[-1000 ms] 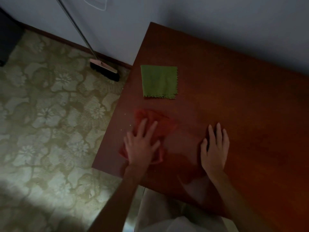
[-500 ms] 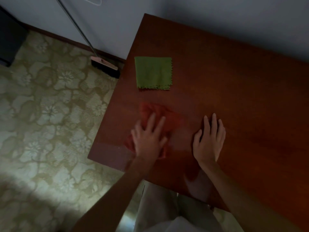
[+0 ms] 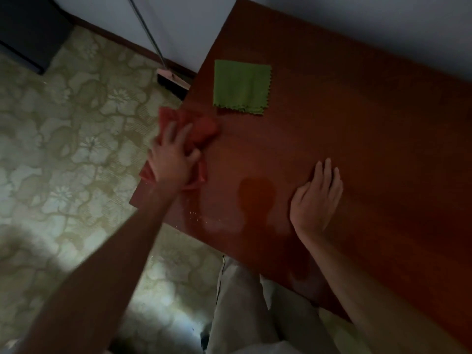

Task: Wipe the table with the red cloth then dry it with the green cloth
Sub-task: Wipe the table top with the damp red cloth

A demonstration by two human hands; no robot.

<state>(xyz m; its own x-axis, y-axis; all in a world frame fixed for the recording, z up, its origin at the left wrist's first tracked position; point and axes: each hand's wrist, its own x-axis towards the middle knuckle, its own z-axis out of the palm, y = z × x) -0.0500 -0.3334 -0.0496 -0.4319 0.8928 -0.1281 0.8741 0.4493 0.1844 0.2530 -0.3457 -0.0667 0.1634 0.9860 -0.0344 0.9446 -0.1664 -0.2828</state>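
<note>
The dark red-brown wooden table (image 3: 357,139) fills the right side of the view. My left hand (image 3: 173,157) presses flat on the crumpled red cloth (image 3: 201,126) at the table's left edge; part of the cloth hangs past that edge. A folded green cloth (image 3: 241,86) lies flat on the table just beyond the red one, not touched. My right hand (image 3: 318,198) rests palm down on the wood, fingers together, holding nothing. Small pale specks lie on the table near its front left corner.
A broom (image 3: 172,81) leans against the white wall left of the table, head on the patterned floor (image 3: 63,139). A dark piece of furniture (image 3: 28,29) stands at top left. My light-trousered legs (image 3: 255,315) are under the front edge.
My left hand slid the red cloth leftward to the table's left edge, so it now overhangs. My right hand stayed flat on the wood. The camera view shifted.
</note>
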